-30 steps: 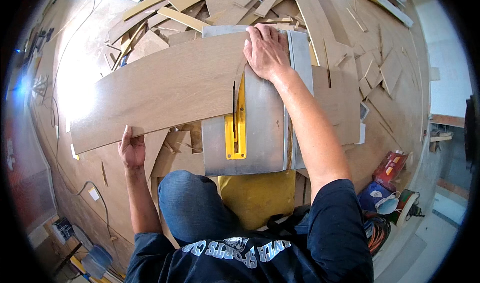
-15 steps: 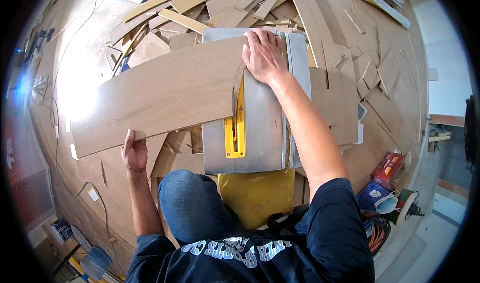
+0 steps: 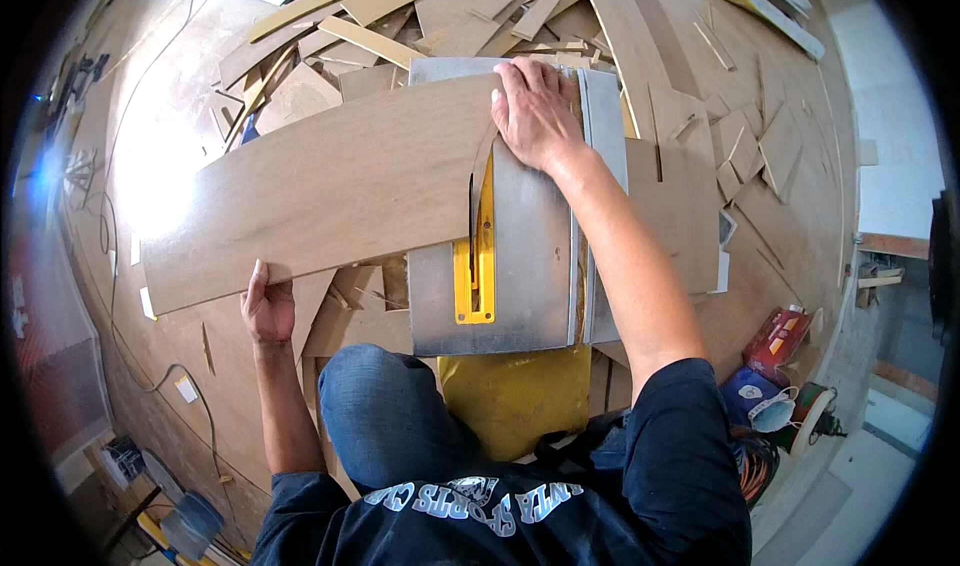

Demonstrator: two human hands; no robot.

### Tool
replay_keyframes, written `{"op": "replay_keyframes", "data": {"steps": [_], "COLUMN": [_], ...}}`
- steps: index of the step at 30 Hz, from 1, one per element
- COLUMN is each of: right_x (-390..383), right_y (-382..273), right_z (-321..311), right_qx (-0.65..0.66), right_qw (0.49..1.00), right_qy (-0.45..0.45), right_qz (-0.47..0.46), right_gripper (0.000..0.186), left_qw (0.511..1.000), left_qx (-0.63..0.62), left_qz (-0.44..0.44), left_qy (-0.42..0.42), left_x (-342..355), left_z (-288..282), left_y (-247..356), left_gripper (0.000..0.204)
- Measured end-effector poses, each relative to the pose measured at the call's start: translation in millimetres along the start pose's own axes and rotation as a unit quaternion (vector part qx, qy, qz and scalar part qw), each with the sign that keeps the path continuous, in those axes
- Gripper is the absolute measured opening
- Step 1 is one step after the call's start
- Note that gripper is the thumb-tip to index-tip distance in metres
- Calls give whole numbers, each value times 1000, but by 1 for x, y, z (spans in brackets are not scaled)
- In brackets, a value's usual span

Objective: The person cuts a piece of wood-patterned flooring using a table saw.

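A long wood-look plank [image 3: 325,186] lies across the metal saw table [image 3: 535,266] and extends leftward past it. My left hand [image 3: 270,311] grips the plank's near edge toward its left end, thumb on top. My right hand [image 3: 535,111] has curled fingers over the plank's right end, beside the metal fence [image 3: 599,111]. The yellow insert [image 3: 475,301] with its dark blade slot shows just right of the plank's near corner, partly covered by it. My forearms come up from below, beside my bent knee.
Offcuts [image 3: 460,16] are heaped beyond the saw and scattered rightward. A long board [image 3: 670,216] lies right of it. A red package [image 3: 775,341], blue bag [image 3: 750,396] and cable coil [image 3: 755,476] sit lower right; a cord [image 3: 205,416] runs along the left.
Since a second ago the plank and my left hand have shifted slightly toward me, the plank uncovering less of the metal near its near edge. My right hand remains at the plank's end.
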State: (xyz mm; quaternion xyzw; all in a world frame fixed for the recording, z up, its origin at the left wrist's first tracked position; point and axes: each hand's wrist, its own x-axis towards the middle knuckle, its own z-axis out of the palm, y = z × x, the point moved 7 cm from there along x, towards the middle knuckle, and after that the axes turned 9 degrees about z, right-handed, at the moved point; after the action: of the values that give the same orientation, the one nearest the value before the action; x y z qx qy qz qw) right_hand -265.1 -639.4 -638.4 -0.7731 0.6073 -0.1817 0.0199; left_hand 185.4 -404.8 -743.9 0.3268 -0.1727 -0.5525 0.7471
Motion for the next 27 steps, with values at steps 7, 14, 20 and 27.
{"op": "replay_keyframes", "data": {"steps": [7,14,20,27], "right_x": [61,70,45,3], "right_y": [24,25,20,26], "right_z": [11,13,3,-9], "right_qx": [-11,-19,-42,-2], "right_qw": [1000,999,992,983], "right_qy": [-17,7,64,96], "right_qz": [15,50,97,159], "right_gripper": [48,47,43,42], "left_qw": [1000,999,998,997], "left_qx": [8,20,57,67], "left_qz": [0,-19,-32,10], "left_qy": [-1,-31,11,41], "left_x": [75,118,154,217], "left_z": [28,35,49,94], "left_y": [-18,-14,-11,-51], "left_gripper": [20,16,17,35]}}
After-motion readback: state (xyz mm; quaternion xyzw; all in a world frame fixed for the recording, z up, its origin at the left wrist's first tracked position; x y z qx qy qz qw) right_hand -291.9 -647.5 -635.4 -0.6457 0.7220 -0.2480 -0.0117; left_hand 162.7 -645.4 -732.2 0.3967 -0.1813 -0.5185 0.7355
